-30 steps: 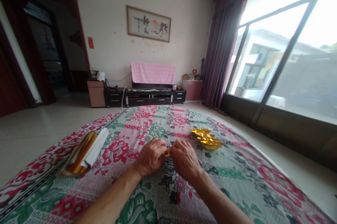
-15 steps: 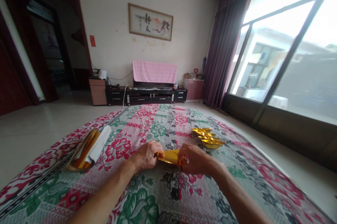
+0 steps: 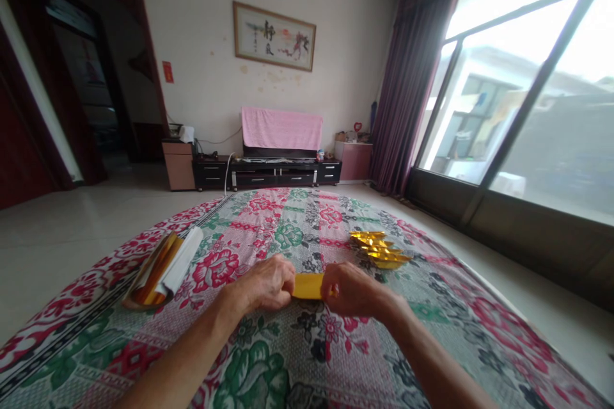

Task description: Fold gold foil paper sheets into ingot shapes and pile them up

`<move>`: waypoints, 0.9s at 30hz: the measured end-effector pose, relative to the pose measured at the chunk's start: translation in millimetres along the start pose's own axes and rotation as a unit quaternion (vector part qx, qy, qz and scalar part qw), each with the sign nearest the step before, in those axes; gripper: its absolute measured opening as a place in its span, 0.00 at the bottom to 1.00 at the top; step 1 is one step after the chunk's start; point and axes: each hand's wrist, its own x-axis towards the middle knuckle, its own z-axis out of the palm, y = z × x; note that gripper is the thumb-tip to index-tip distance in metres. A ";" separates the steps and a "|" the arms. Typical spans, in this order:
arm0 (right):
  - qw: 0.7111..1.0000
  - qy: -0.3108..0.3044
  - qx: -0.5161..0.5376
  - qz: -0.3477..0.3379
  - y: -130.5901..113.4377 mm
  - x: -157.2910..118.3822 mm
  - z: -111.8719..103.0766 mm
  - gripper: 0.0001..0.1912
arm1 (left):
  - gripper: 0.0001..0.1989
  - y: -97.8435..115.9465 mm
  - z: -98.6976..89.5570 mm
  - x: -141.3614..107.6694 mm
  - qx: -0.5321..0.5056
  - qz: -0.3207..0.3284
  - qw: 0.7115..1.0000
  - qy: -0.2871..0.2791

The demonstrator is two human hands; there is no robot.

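Near the middle of the cloth (image 3: 297,338), the strip (image 3: 307,286) shows a flatter, squarer face than half a second ago; judged as shaping unfinished. Left hand (image 3: 273,282) and right hand (image 3: 349,288) grip opposite ends; fingertips largely hidden, exact hold uncertain.

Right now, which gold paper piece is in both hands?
The flat, rectangular yellow-gold paper strip, its ends gripped by the left hand and right hand. The shiny folded gold-foil shapes and curled gold sheets lie apart on the floral cloth.
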 end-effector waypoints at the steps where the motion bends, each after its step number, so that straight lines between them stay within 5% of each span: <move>1: 1.000 0.000 0.005 0.002 1.1 0.6 0.9 0.12 | 0.09 -1.0 -0.1 0.0 0.011 -0.009 1.000 0.007; 12: 0.989 -0.041 0.140 0.024 18.9 1.7 -4.8 0.10 | 0.08 -0.8 -6.7 -2.7 -0.057 -0.098 0.993 -0.041; 20: 0.986 -0.072 0.149 0.012 20.3 2.8 -5.4 0.10 | 0.13 1.3 -3.9 -1.2 -0.089 -0.072 0.993 0.008; 27: 0.989 -0.086 0.116 -0.007 10.2 -0.1 -11.5 0.18 | 0.11 5.8 -5.1 -0.9 -0.082 -0.027 0.995 -0.042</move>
